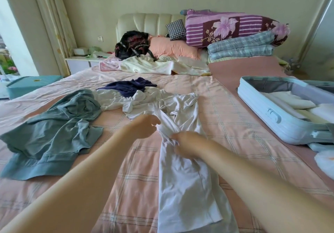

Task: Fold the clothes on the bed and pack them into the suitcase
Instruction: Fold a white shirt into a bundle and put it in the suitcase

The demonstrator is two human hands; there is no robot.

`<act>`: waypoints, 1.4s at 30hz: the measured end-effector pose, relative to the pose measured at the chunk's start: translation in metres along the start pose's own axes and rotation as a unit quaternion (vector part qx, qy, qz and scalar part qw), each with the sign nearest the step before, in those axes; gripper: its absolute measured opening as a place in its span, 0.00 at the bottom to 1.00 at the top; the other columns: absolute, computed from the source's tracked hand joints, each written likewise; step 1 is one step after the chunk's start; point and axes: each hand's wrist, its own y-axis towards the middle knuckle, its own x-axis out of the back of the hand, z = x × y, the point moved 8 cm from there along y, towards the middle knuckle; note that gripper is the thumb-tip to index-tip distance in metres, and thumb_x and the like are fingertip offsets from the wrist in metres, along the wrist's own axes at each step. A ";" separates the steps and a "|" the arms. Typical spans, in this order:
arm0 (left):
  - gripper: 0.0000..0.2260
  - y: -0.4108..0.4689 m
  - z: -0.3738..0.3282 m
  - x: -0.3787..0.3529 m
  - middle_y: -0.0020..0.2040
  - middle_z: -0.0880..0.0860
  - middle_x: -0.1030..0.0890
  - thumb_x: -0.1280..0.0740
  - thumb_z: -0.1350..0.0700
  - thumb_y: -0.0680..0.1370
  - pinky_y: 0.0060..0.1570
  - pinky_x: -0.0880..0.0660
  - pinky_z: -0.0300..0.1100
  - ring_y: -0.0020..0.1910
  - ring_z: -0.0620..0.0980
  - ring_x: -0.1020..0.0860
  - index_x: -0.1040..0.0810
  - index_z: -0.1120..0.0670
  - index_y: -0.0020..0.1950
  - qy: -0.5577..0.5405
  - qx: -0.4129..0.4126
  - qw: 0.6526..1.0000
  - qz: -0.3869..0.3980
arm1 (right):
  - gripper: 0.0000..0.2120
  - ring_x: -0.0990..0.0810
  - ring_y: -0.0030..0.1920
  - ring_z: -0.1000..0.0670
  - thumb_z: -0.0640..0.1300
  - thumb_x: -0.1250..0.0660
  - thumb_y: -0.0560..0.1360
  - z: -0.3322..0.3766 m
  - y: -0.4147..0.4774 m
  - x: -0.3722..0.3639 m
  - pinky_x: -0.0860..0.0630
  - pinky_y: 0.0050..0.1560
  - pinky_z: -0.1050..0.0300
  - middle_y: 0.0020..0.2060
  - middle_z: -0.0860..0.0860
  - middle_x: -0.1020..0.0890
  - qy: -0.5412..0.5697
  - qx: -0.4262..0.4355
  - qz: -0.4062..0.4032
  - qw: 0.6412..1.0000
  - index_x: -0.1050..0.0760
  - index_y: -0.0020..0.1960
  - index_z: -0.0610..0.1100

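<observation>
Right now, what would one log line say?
left hand and right hand: grip white garment | suitcase: open, partly packed | green garment: unfolded

L hand (144, 126), R hand (187, 143) grip white garment (184, 182) on bed (222, 117); suitcase (260, 106) open nearby.

A long white garment (182, 178) lies stretched down the middle of the bed (226, 106), bunched up about halfway along. Beyond it sits a rumpled white top (115, 99) with a navy piece (128, 87) heaped on its far edge. To the left sprawls a crumpled grey-green sweatshirt (54, 133). On the right the pale blue suitcase (271, 113) lies open, with folded cream clothes (292, 101) inside
</observation>
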 end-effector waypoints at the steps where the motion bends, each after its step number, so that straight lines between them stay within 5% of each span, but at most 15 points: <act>1: 0.16 0.009 0.011 0.004 0.63 0.49 0.23 0.38 0.60 0.80 0.62 0.29 0.43 0.60 0.51 0.24 0.23 0.49 0.66 0.009 0.012 1.000 0.001 | 0.20 0.24 0.64 0.43 0.51 0.38 0.77 -0.001 0.011 0.000 0.26 0.62 0.51 0.65 0.50 0.22 -0.011 -0.010 0.014 1.000 0.26 0.69 0.55; 5: 0.20 0.040 0.055 0.020 0.68 0.52 0.26 0.40 0.60 0.79 0.60 0.27 0.49 0.65 0.55 0.27 0.28 0.49 0.70 0.101 0.035 0.994 -0.026 | 0.14 0.20 0.56 0.45 0.47 0.40 0.74 0.007 0.059 0.023 0.23 0.55 0.53 0.55 0.51 0.18 -0.023 -0.017 -0.024 0.999 0.19 0.55 0.52; 11: 0.21 0.074 0.105 0.021 0.69 0.49 0.28 0.38 0.55 0.76 0.67 0.34 0.51 0.70 0.54 0.35 0.27 0.42 0.69 0.167 0.045 0.983 -0.066 | 0.23 0.30 0.69 0.45 0.46 0.36 0.76 0.046 0.149 0.031 0.32 0.67 0.50 0.69 0.48 0.29 -0.014 0.048 -0.091 0.995 0.30 0.71 0.49; 14: 0.13 0.083 0.127 0.026 0.61 0.50 0.24 0.38 0.54 0.78 0.59 0.28 0.48 0.65 0.53 0.32 0.19 0.42 0.58 0.156 0.073 0.980 -0.100 | 0.28 0.33 0.72 0.44 0.47 0.35 0.74 0.070 0.196 0.013 0.38 0.72 0.47 0.70 0.47 0.31 -0.072 0.078 -0.068 0.992 0.35 0.74 0.48; 17: 0.10 0.092 0.132 0.036 0.53 0.51 0.23 0.36 0.55 0.78 0.45 0.27 0.44 0.58 0.55 0.24 0.17 0.47 0.54 0.145 0.075 0.973 -0.165 | 0.22 0.30 0.68 0.44 0.49 0.36 0.77 0.089 0.226 0.015 0.37 0.69 0.49 0.65 0.48 0.26 -0.131 0.099 -0.135 0.977 0.30 0.70 0.50; 21: 0.09 0.103 0.112 0.056 0.43 0.52 0.21 0.32 0.62 0.74 0.39 0.32 0.40 0.44 0.54 0.21 0.15 0.50 0.45 -0.035 0.012 0.973 -0.230 | 0.10 0.24 0.55 0.45 0.52 0.38 0.79 0.072 0.237 0.051 0.32 0.48 0.53 0.46 0.50 0.19 -0.036 0.051 -0.246 0.967 0.20 0.52 0.51; 25: 0.09 0.098 0.081 0.085 0.50 0.48 0.21 0.31 0.62 0.76 0.38 0.33 0.27 0.40 0.41 0.24 0.15 0.52 0.52 -0.189 -0.029 0.912 -0.363 | 0.12 0.24 0.39 0.45 0.43 0.38 0.76 0.009 0.224 0.088 0.33 0.35 0.55 0.33 0.50 0.23 0.178 -0.032 -0.258 0.949 0.25 0.34 0.46; 28: 0.14 0.100 0.061 0.087 0.52 0.47 0.20 0.37 0.66 0.76 0.41 0.33 0.27 0.43 0.42 0.22 0.17 0.52 0.53 -0.224 -0.017 0.882 -0.414 | 0.07 0.23 0.41 0.44 0.44 0.36 0.76 -0.058 0.202 0.111 0.33 0.34 0.57 0.38 0.47 0.21 0.299 -0.142 -0.320 0.888 0.24 0.40 0.43; 31: 0.15 0.115 0.040 0.063 0.52 0.49 0.19 0.40 0.67 0.77 0.46 0.33 0.32 0.46 0.44 0.24 0.18 0.52 0.53 -0.198 -0.003 0.913 -0.358 | 0.11 0.20 0.47 0.42 0.46 0.34 0.76 -0.127 0.181 0.103 0.29 0.40 0.59 0.49 0.45 0.17 0.316 -0.280 -0.317 0.849 0.21 0.55 0.43; 34: 0.11 0.141 0.025 0.010 0.58 0.49 0.20 0.38 0.59 0.80 0.53 0.28 0.41 0.54 0.49 0.23 0.19 0.51 0.57 -0.149 -0.007 0.966 -0.210 | 0.12 0.17 0.53 0.42 0.46 0.32 0.75 -0.173 0.166 0.076 0.22 0.49 0.55 0.56 0.44 0.17 0.253 -0.352 -0.236 0.870 0.22 0.57 0.44; 36: 0.13 0.154 0.018 -0.024 0.62 0.50 0.22 0.37 0.51 0.79 0.59 0.29 0.43 0.61 0.52 0.25 0.20 0.51 0.62 -0.095 -0.019 0.988 -0.118 | 0.10 0.21 0.60 0.43 0.47 0.30 0.74 -0.181 0.161 0.064 0.26 0.54 0.55 0.60 0.46 0.20 0.192 -0.338 -0.207 0.898 0.24 0.54 0.48; 39: 0.21 0.169 0.011 -0.052 0.72 0.46 0.29 0.42 0.47 0.77 0.70 0.37 0.48 0.71 0.54 0.34 0.26 0.45 0.70 0.001 -0.011 1.000 -0.015 | 0.28 0.31 0.69 0.42 0.48 0.32 0.73 -0.172 0.174 0.061 0.33 0.66 0.49 0.70 0.46 0.30 0.056 -0.237 -0.205 0.948 0.33 0.71 0.52; 42: 0.16 0.181 0.011 -0.045 0.68 0.47 0.27 0.43 0.51 0.76 0.68 0.37 0.51 0.68 0.54 0.35 0.21 0.45 0.59 0.012 0.027 0.999 -0.044 | 0.33 0.34 0.71 0.43 0.53 0.34 0.72 -0.153 0.195 0.061 0.36 0.68 0.47 0.72 0.47 0.32 0.060 -0.156 -0.213 0.963 0.39 0.76 0.51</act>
